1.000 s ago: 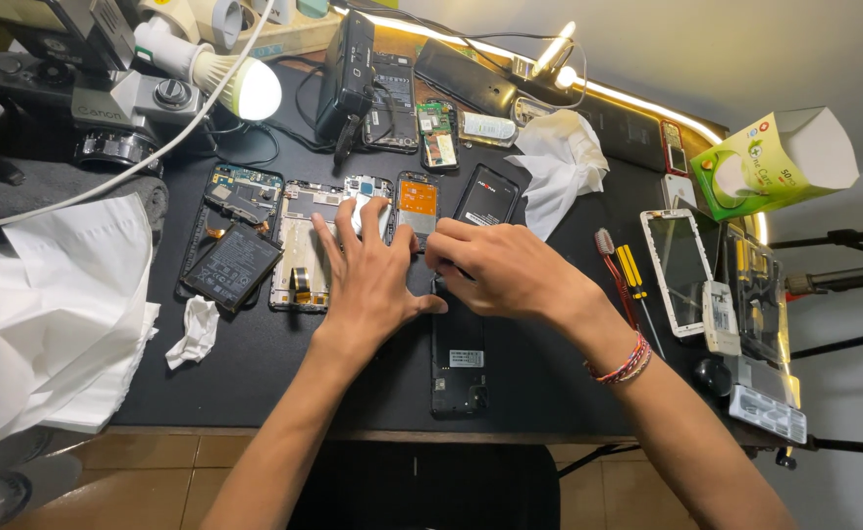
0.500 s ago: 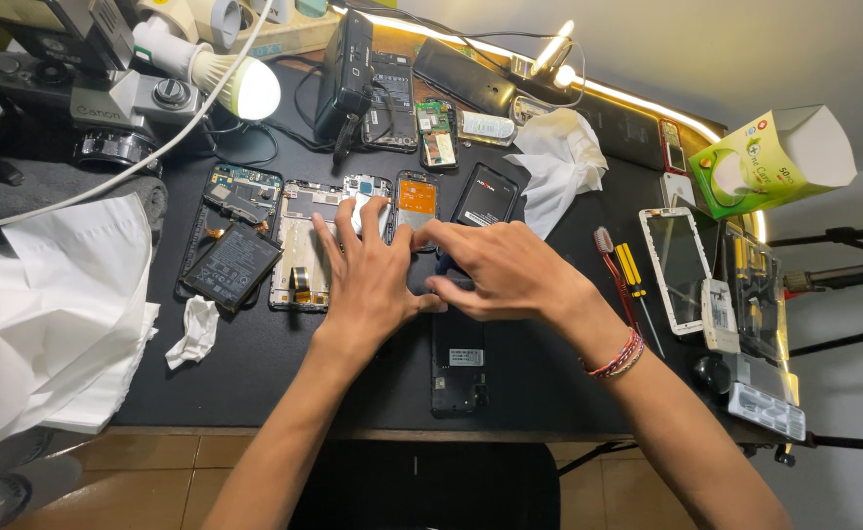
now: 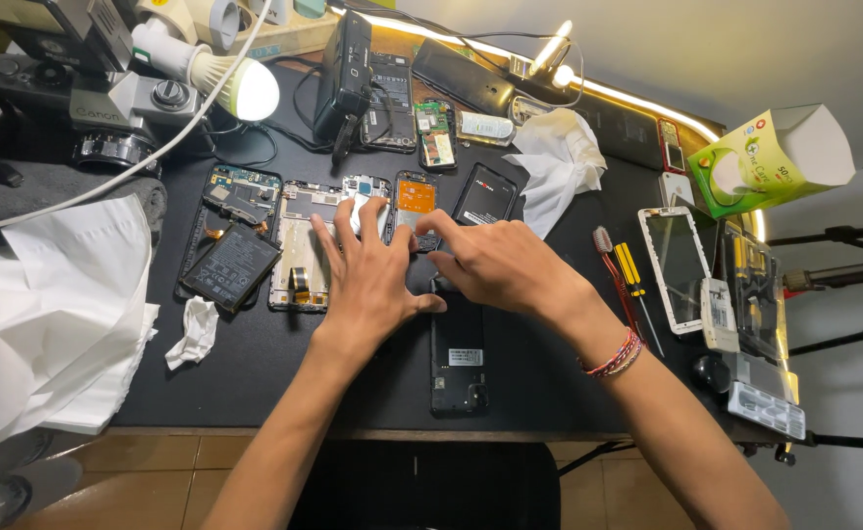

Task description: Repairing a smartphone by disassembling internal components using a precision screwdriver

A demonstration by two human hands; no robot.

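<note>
Left hand [image 3: 372, 280] spread flat, palm down, gripping nothing, pinning black phone [image 3: 458, 358] mid-table; right hand [image 3: 495, 265] curled at its far end, grip hidden. Best pressed steadily, prying gently.

Black table [image 3: 284, 373], green-white carton [image 3: 760, 162], orange phone part [image 3: 417, 196], possibly red-striped bracelet [image 3: 616, 358]

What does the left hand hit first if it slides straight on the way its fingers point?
The left hand points away from the person, up the table. Its fingertips already reach the opened phone with the orange patch; farther along that line lies the open phone beside the black box. Depth is uncertain.
</note>
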